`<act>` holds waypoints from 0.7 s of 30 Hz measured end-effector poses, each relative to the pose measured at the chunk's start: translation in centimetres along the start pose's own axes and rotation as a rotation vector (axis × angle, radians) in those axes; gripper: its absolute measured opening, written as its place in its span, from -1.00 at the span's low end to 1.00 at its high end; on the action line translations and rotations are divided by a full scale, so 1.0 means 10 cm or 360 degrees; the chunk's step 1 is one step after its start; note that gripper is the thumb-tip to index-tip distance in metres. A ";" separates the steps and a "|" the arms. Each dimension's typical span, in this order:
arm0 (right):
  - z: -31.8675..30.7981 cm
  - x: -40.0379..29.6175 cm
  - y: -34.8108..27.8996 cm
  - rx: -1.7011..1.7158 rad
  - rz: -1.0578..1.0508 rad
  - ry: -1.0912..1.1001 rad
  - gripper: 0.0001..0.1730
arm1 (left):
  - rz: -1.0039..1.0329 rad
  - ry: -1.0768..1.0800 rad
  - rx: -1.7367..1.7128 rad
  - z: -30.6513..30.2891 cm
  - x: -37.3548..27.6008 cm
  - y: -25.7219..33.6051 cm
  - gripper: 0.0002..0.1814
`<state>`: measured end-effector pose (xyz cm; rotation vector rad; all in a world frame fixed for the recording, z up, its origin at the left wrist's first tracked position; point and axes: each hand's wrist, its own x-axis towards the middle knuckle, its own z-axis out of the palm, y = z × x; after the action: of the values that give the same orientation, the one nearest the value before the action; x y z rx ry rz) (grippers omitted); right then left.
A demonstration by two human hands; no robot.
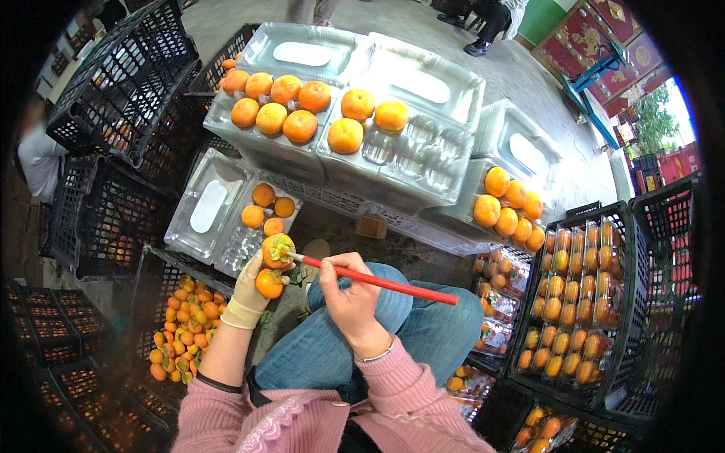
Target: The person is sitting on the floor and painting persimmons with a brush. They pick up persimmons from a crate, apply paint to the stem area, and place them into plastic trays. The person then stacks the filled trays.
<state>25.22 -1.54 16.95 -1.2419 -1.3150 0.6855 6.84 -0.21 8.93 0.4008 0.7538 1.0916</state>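
Note:
My left hand (252, 289), in a pale rubber glove, holds two orange persimmons. The upper persimmon (277, 252) has its green calyx facing up, and the lower persimmon (269, 284) rests against my palm and fingers. Bare, my right hand (351, 294) grips a red-handled brush (391, 284), its tip at the upper persimmon's calyx. Just beyond my left hand, an open clear plastic clamshell box (226, 249) holds several persimmons in its molded tray. Farther off, stacked clear clamshell boxes (391, 175) carry more persimmons in some of their cups. Another clamshell stack (464, 170) stands to the right with persimmons on top.
A black plastic crate (153, 294) of loose persimmons stands at left, below other black crates (107, 215). At right, a black crate (623, 340) holds packed persimmon boxes (583, 294). A small cardboard box (372, 226) lies before the stacks. Other people are at the far edges.

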 end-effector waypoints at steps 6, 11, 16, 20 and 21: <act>-0.09 0.00 0.08 0.0328 0.0476 0.0266 -0.89 | 0.0304 0.0111 0.0060 -0.11 0.20 0.37 -0.43; -0.08 0.03 0.09 0.0400 0.0462 0.0203 -0.89 | 0.1294 0.0122 0.1686 0.03 0.80 1.33 -0.41; -0.11 0.03 0.12 0.0410 0.0443 0.0227 -0.89 | 0.1391 0.0644 0.3303 0.40 1.35 2.22 -0.42; -0.08 0.06 0.05 0.0468 0.0462 0.0186 -0.88 | 0.1137 0.0485 0.3700 0.30 1.61 2.44 -0.43; -0.08 0.06 0.06 0.0460 0.0444 0.0183 -0.88 | 0.1087 0.0413 0.3737 0.29 1.67 2.41 -0.43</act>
<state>26.30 -1.04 16.72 -1.2167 -0.9193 0.9511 -2.49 25.28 20.40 2.6245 1.9712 0.2490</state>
